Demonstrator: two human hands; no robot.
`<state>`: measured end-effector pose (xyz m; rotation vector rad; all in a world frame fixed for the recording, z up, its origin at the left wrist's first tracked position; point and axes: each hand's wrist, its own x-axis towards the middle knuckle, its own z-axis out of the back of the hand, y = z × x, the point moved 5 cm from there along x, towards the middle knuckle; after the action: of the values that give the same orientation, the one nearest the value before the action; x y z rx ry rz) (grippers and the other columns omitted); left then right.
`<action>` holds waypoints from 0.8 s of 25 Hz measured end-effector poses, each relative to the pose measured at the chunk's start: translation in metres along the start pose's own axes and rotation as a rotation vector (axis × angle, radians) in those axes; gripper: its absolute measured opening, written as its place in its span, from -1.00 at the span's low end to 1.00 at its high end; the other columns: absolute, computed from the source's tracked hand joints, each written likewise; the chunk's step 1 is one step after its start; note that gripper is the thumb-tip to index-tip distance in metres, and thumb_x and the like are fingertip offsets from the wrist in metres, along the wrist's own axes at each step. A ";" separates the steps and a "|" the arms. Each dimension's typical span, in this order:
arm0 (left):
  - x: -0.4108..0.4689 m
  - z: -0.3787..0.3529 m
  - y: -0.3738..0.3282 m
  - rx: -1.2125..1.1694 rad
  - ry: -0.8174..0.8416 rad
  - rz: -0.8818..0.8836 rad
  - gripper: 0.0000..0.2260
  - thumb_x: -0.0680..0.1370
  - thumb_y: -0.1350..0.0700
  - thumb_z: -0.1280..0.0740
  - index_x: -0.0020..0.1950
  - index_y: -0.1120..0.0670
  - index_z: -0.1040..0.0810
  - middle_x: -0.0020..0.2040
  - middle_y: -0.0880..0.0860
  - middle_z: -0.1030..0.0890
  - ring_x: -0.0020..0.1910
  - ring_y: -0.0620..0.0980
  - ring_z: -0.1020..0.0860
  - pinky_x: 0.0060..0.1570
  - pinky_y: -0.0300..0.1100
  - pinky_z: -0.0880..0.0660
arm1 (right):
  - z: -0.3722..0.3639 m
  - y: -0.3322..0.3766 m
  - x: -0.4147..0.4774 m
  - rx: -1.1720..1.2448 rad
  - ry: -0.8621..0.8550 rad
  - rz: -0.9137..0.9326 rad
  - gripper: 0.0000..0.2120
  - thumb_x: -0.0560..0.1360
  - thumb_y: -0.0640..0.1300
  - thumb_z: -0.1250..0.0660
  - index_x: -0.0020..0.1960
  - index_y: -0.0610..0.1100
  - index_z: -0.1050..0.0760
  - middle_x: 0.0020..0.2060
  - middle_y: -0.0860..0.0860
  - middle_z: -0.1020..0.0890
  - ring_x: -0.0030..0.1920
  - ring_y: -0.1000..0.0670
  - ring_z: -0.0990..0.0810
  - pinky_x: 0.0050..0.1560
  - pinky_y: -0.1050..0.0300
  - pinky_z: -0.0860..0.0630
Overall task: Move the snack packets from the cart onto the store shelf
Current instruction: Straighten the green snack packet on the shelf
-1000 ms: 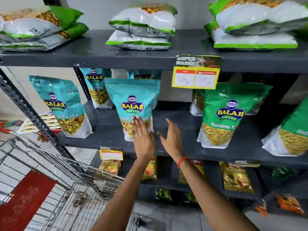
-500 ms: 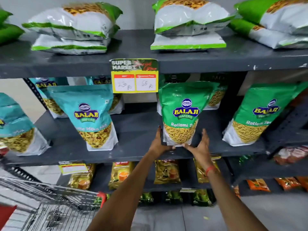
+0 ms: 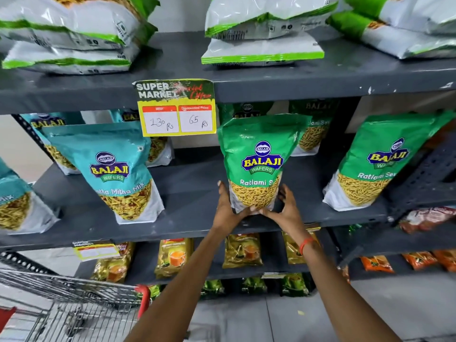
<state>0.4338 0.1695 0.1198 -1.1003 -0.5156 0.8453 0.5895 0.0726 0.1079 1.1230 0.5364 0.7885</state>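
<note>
Dark grey metal shelving (image 3: 187, 201) fills the wall in front of me, three tiers of it in sight, with pale floor tiles below. On the middle tier I have a green Ratlami sev packet (image 3: 259, 164) standing upright near the front edge. My left hand (image 3: 228, 208) is pressed against its lower left side and my right hand (image 3: 287, 211) against its lower right, fingers wrapped round the base so the pouch is clamped between both palms. An orange thread band (image 3: 306, 244) circles my right wrist.

To the left on the same tier leans a teal mix packet (image 3: 118, 174), well apart from the one I hold, and to the right a second green packet (image 3: 377, 164) tilts toward the upright post. More pouches stand behind them. A yellow price tag (image 3: 176, 108) hangs from the edge of the top shelf, reading 130 and 65. Above it, white and green packets (image 3: 264, 33) lie flat in stacks.

Lower left, the wire cart (image 3: 74, 304) with its red corner sits beside the shelving; whether any packets lie in it I cannot make out, since the basket is blurred.
</note>
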 end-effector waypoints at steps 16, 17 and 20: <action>0.036 -0.216 -0.110 0.015 0.311 -0.099 -0.23 0.50 0.16 -0.37 0.52 0.18 0.09 0.56 0.19 -0.06 0.51 0.15 -0.15 0.40 -0.12 -0.17 | 0.177 -0.048 -0.014 0.205 -0.641 -0.143 -0.42 0.62 -0.04 -0.08 0.53 -0.24 0.06 0.53 -0.20 -0.07 0.52 -0.14 -0.12 0.43 0.14 -0.13; 0.045 -0.219 -0.107 0.003 0.305 -0.081 -0.21 0.48 0.17 -0.39 0.52 0.18 0.08 0.56 0.19 -0.06 0.52 0.14 -0.15 0.40 -0.11 -0.18 | 0.180 -0.053 -0.008 0.200 -0.582 -0.153 -0.40 0.62 0.01 -0.06 0.53 -0.18 0.10 0.54 -0.16 -0.07 0.52 -0.11 -0.12 0.43 0.14 -0.13; 0.056 -0.226 -0.096 0.009 0.299 -0.080 -0.28 0.49 0.16 -0.38 0.52 0.16 -0.04 0.55 0.17 -0.12 0.52 0.13 -0.15 0.44 -0.08 -0.15 | 0.181 -0.060 -0.003 0.174 -0.512 -0.141 -0.39 0.61 0.03 -0.08 0.54 -0.14 0.10 0.54 -0.13 -0.11 0.51 -0.10 -0.16 0.47 0.05 -0.14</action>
<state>0.6649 0.0684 0.1188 -1.1659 -0.3037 0.5992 0.7366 -0.0484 0.1162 1.3732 0.2496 0.3130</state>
